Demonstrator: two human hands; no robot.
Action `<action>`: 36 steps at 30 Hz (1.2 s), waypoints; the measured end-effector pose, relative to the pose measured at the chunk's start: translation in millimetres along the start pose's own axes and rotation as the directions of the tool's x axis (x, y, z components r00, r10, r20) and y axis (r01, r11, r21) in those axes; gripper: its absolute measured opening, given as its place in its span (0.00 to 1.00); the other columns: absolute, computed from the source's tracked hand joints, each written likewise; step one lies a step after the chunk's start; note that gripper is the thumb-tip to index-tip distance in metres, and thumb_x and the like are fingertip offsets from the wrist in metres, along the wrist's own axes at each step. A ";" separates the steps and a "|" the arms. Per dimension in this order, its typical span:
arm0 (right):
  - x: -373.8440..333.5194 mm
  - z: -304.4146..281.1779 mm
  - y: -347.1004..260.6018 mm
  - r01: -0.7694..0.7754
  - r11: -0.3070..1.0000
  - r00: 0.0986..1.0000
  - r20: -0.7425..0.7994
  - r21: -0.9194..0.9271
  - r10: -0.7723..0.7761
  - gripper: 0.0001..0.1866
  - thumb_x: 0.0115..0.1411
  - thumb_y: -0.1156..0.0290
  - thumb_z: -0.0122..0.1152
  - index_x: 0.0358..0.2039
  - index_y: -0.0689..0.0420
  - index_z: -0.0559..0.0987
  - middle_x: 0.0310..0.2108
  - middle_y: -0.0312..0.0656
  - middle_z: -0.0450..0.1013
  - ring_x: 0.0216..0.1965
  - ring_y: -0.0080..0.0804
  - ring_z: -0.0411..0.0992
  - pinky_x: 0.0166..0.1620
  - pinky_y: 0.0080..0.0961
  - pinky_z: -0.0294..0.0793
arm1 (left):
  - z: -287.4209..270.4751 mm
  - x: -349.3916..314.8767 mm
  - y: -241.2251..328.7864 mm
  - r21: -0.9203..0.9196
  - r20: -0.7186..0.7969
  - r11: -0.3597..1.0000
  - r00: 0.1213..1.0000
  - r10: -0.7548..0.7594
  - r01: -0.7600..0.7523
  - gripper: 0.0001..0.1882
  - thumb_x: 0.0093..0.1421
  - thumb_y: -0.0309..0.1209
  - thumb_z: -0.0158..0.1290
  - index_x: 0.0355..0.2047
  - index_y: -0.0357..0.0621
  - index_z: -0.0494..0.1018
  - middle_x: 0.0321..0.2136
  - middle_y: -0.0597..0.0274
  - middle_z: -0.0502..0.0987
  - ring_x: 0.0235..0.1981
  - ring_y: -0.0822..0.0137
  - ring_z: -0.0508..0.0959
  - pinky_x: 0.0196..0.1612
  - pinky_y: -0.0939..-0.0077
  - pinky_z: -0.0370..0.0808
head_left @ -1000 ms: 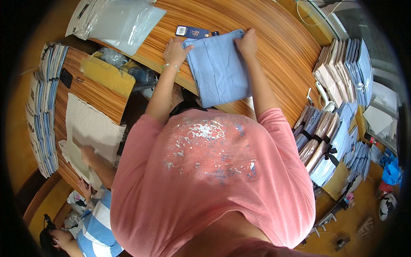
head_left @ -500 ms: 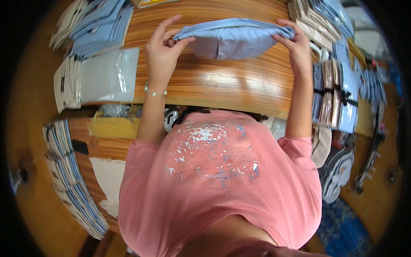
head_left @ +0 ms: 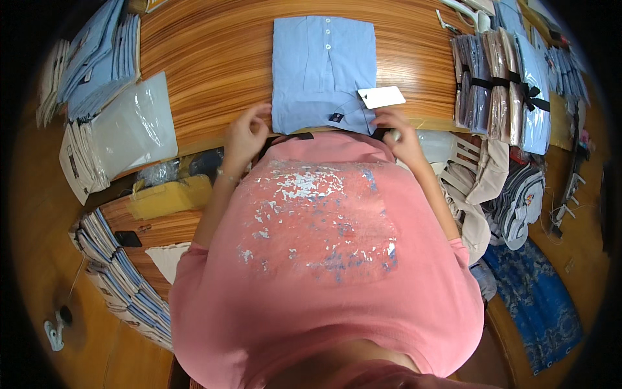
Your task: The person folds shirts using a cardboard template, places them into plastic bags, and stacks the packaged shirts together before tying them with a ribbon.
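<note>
In the head view, the only one that I had, the folded, white-buttoned, light-blue cloth shirt (head_left: 311,71) lay flat at twelve o'clock on the brown table of striped wood (head_left: 214,58). I judged the step in hand as laying this shirt square. The left hand (head_left: 246,135), at the shirt's eight o'clock, had its fingers loosely bent just beside the cloth, and I saw nothing in them. The right hand (head_left: 404,139) was at four o'clock, near the corner; whether it pinched the cloth, I could not tell. In my judgement, the next move called for a light grip at both near corners, with care for the white rectangular card tag (head_left: 382,97) across the right border. The shirt reached the table's near edge, so toward six o'clock there was little support. More room was at ten and two o'clock, before the light-blue folded garment stack (head_left: 107,84) at nine and the black-ribboned, wrapped garment bundles (head_left: 502,104) at three.
</note>
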State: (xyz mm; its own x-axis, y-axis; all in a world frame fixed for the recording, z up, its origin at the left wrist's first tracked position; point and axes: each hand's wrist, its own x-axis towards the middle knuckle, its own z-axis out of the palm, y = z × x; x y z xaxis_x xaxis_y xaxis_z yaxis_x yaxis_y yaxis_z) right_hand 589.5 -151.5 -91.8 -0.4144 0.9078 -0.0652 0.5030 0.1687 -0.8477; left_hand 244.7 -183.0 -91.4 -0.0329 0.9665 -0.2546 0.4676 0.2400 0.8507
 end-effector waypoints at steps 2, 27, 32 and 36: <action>-4.5 -0.3 14.4 -0.288 0.956 0.947 -0.126 0.061 0.294 0.06 0.53 0.80 0.55 0.32 0.62 0.76 0.30 0.38 0.73 0.31 0.27 0.71 0.35 0.22 0.71 | 5.7 18.0 -16.3 -0.027 -0.147 0.997 0.987 0.071 -0.075 0.11 0.53 0.27 0.56 0.36 0.37 0.72 0.26 0.65 0.76 0.22 0.81 0.68 0.28 0.86 0.67; -5.8 32.0 24.0 -0.542 0.769 0.838 0.146 0.338 0.526 0.03 0.55 0.78 0.58 0.30 0.62 0.74 0.21 0.32 0.70 0.23 0.15 0.64 0.26 0.13 0.62 | 13.4 19.5 -30.1 -0.382 0.486 0.792 0.832 -0.267 0.477 0.14 0.57 0.23 0.52 0.44 0.32 0.69 0.35 0.56 0.78 0.33 0.75 0.75 0.36 0.83 0.72; -1.3 31.3 12.5 -0.552 0.538 0.793 0.203 0.637 0.574 0.07 0.54 0.77 0.59 0.32 0.59 0.70 0.20 0.35 0.70 0.23 0.18 0.66 0.26 0.16 0.63 | 25.5 13.9 -45.7 -0.494 0.378 0.786 0.906 -0.191 0.372 0.12 0.57 0.22 0.51 0.41 0.33 0.66 0.34 0.55 0.77 0.34 0.74 0.75 0.36 0.83 0.72; 1.7 41.4 14.1 -0.633 0.742 0.764 0.020 0.221 0.645 0.11 0.52 0.73 0.62 0.33 0.58 0.70 0.18 0.41 0.70 0.21 0.30 0.69 0.26 0.25 0.66 | 43.4 -3.1 -43.9 -0.566 0.152 0.774 0.958 -0.241 0.285 0.10 0.58 0.25 0.52 0.39 0.38 0.65 0.29 0.56 0.77 0.30 0.73 0.75 0.32 0.82 0.70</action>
State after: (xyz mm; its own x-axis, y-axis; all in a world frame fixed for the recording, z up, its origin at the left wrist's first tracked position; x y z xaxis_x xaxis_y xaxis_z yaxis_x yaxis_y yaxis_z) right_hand 564.5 -163.4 -125.7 -0.0071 0.7943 -0.6075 0.4683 -0.5342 -0.7038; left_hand 262.6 -200.5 -147.9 -0.0101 0.8546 -0.5192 -0.1473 0.5123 0.8461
